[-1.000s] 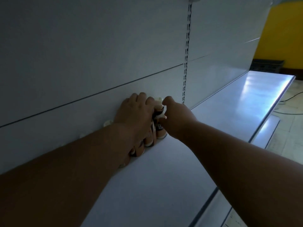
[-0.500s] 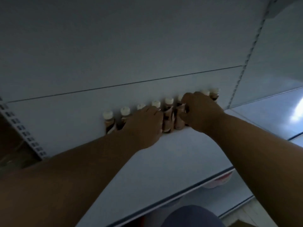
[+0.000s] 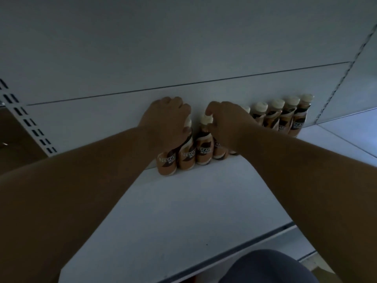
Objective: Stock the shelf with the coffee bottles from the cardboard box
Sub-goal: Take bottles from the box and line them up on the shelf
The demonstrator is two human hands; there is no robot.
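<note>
A row of brown, white-capped plastic coffee bottles (image 3: 204,149), labels reading partly "NESCAFE", stands upright against the back panel of the white metal shelf (image 3: 183,211). The left hand (image 3: 166,121) curls its fingers over two bottle tops; the right hand (image 3: 226,125) pinches one white cap.

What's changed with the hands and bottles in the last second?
The camera view swung left. The left hand now grips the tops of the row's leftmost brown white-capped coffee bottles; the right hand holds the neighbouring bottles. The bottles still stand in a row against the white shelf's back panel.
</note>
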